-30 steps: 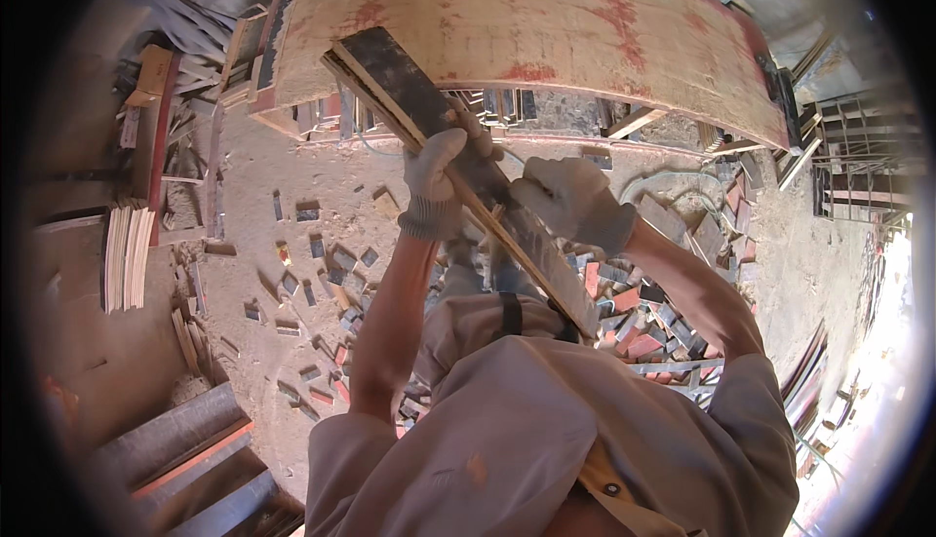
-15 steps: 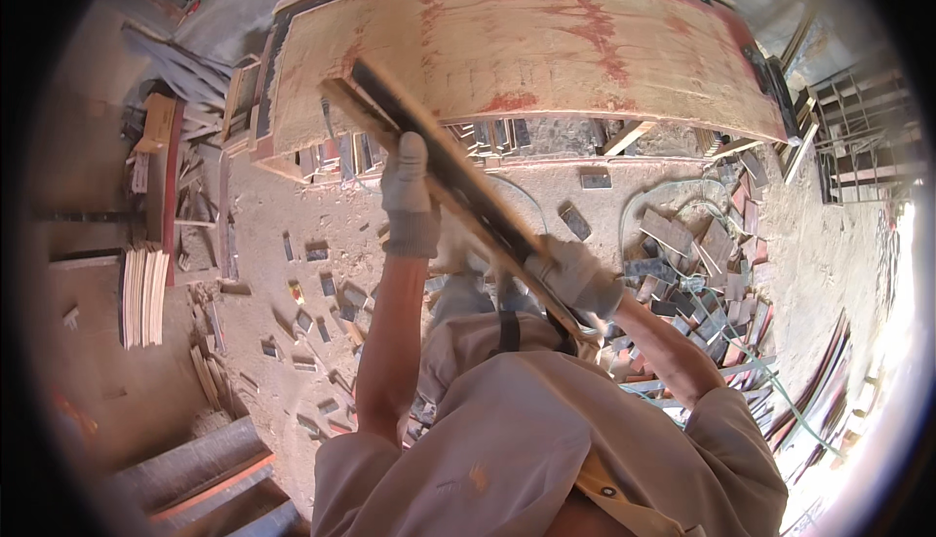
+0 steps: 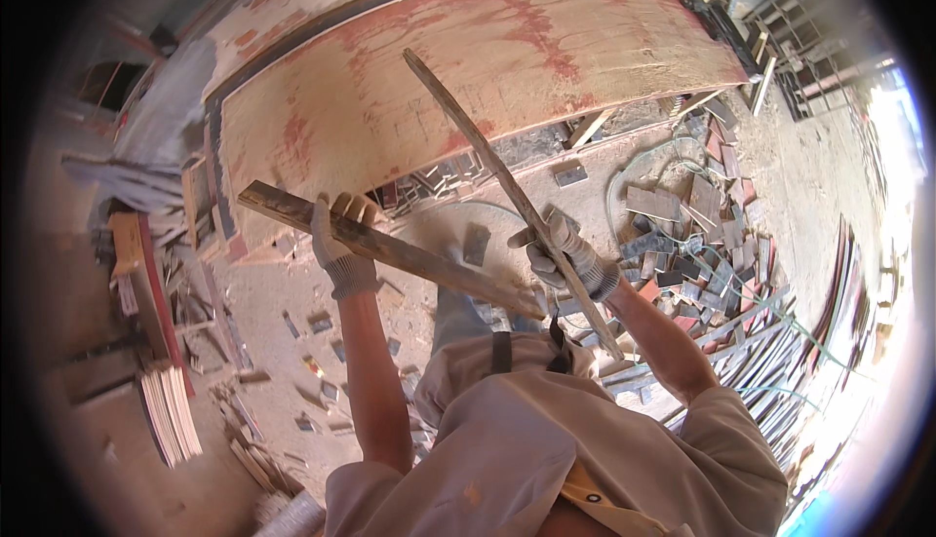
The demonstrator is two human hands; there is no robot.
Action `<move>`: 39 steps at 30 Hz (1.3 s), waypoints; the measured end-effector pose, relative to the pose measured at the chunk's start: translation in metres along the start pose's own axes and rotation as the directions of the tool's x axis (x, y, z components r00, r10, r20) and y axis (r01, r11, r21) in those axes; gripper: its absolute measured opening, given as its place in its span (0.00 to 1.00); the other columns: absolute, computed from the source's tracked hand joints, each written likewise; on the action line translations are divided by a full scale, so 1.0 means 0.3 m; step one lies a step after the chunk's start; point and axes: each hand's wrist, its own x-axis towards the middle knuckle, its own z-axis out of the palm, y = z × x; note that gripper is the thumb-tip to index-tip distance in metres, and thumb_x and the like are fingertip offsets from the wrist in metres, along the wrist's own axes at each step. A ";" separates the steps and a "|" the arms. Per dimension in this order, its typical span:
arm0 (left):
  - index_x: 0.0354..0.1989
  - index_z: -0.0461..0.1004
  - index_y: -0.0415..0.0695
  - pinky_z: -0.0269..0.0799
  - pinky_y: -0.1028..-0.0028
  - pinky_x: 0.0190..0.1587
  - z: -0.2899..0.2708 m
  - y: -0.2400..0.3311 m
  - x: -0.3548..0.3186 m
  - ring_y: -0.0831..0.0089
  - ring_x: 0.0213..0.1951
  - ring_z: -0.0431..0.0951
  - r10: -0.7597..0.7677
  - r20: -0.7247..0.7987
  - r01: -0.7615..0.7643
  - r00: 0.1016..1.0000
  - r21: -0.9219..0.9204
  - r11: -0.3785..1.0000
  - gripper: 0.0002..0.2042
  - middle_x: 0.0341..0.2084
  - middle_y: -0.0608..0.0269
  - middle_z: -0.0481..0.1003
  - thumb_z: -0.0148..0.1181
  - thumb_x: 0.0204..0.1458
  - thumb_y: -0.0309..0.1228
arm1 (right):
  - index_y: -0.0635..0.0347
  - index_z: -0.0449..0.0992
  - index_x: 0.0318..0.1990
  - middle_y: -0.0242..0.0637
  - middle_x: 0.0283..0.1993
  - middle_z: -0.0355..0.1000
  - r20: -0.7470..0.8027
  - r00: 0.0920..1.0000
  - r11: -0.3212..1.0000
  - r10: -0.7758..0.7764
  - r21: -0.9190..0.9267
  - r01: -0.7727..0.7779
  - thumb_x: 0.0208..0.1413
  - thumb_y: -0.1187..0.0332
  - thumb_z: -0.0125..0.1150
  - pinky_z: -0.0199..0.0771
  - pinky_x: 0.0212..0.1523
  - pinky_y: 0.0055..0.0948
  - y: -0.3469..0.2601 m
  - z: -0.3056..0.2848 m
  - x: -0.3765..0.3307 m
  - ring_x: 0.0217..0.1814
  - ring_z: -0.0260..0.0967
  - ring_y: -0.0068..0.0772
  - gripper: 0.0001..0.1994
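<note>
In my gloved left hand [image 3: 341, 245] is a wide, dark wooden board [image 3: 429, 262], gripped near its far left end and slanting down to the right in front of my waist. My gloved right hand [image 3: 570, 256] is closed round a narrower wooden strip [image 3: 468, 128]. That strip runs from above the big table down past my right hip. Both pieces are apart along their length, nearest each other by my right hand. Pale knitted gloves cover both hands, with bare forearms below.
A large plywood-topped table [image 3: 409, 59] with red stains stands ahead. Offcut blocks lie heaped with a green hose [image 3: 746, 293] on the right. Long strips [image 3: 780, 362] are piled beyond them. At left is a bundle of thin boards [image 3: 170, 415]. Small scraps litter the floor.
The two wooden pieces, held together before in both hands, are now separated. My left hand has moved left and lower with the wide board; my right hand holds the narrow strip. The view has turned slightly.
</note>
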 end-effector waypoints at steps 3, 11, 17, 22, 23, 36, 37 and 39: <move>0.61 0.70 0.45 0.79 0.64 0.37 0.081 -0.040 0.125 0.65 0.37 0.81 0.090 0.107 -0.105 0.990 0.136 0.985 0.18 0.40 0.58 0.79 0.65 0.67 0.33 | 0.71 0.74 0.63 0.28 0.25 0.64 -0.073 0.996 0.994 -0.057 0.084 0.063 0.67 0.37 0.61 0.56 0.16 0.23 -0.030 0.055 0.136 0.16 0.57 0.20 0.39; 0.72 0.65 0.38 0.76 0.54 0.58 0.353 0.153 0.873 0.47 0.57 0.79 0.484 0.390 -0.519 0.783 0.840 0.162 0.38 0.54 0.39 0.78 0.72 0.60 0.47 | 0.70 0.73 0.65 0.42 0.38 0.80 -0.482 0.876 0.995 0.005 -0.088 -0.055 0.64 0.45 0.67 0.71 0.25 0.27 -0.134 0.138 0.409 0.25 0.72 0.28 0.36; 0.74 0.60 0.28 0.63 0.50 0.72 0.218 0.105 1.069 0.37 0.69 0.69 0.455 0.531 -0.577 0.715 0.815 -0.043 0.45 0.70 0.30 0.65 0.69 0.61 0.53 | 0.75 0.68 0.61 0.43 0.33 0.78 -0.462 0.368 0.393 -0.807 -0.885 -0.250 0.57 0.50 0.75 0.81 0.36 0.43 -0.095 0.027 0.670 0.33 0.79 0.35 0.38; 0.77 0.55 0.31 0.63 0.54 0.74 -0.239 -0.125 0.715 0.44 0.72 0.68 0.141 0.581 -0.592 0.802 0.804 0.057 0.39 0.70 0.34 0.64 0.67 0.66 0.40 | 0.65 0.66 0.58 0.43 0.27 0.77 -0.478 0.219 0.405 -0.850 -0.861 -0.306 0.55 0.42 0.77 0.80 0.27 0.48 0.042 -0.265 0.909 0.24 0.78 0.50 0.39; 0.78 0.55 0.32 0.64 0.54 0.73 -0.324 -0.149 0.642 0.44 0.71 0.69 0.061 0.472 -0.475 0.880 0.875 0.092 0.40 0.70 0.34 0.65 0.68 0.65 0.40 | 0.64 0.66 0.57 0.46 0.29 0.78 -0.531 0.205 0.413 -0.822 -0.805 -0.427 0.53 0.42 0.77 0.81 0.30 0.51 0.099 -0.326 0.975 0.27 0.80 0.54 0.38; 0.77 0.59 0.38 0.71 0.55 0.69 -0.614 -0.298 0.434 0.48 0.66 0.76 -0.240 0.092 -0.083 0.966 0.996 0.046 0.42 0.65 0.36 0.72 0.72 0.61 0.44 | 0.65 0.68 0.54 0.60 0.36 0.82 -0.841 0.190 0.501 -0.507 -0.467 -0.729 0.53 0.46 0.70 0.83 0.42 0.57 0.206 -0.605 1.094 0.40 0.82 0.67 0.33; 0.77 0.59 0.37 0.72 0.56 0.69 -0.602 -0.311 0.436 0.49 0.65 0.77 -0.236 0.123 -0.117 0.964 0.992 0.039 0.42 0.63 0.36 0.74 0.72 0.61 0.47 | 0.64 0.68 0.53 0.58 0.36 0.82 -0.855 0.255 0.497 -0.452 -0.479 -0.724 0.50 0.48 0.73 0.83 0.41 0.57 0.203 -0.608 1.101 0.39 0.82 0.67 0.33; 0.76 0.60 0.37 0.73 0.57 0.68 -0.580 -0.326 0.435 0.50 0.63 0.79 -0.219 0.212 -0.198 0.952 0.976 0.085 0.44 0.61 0.37 0.77 0.71 0.60 0.53 | 0.64 0.68 0.52 0.57 0.35 0.81 -0.804 0.187 0.499 -0.564 -0.512 -0.699 0.49 0.47 0.74 0.83 0.40 0.57 0.212 -0.609 1.123 0.37 0.82 0.66 0.33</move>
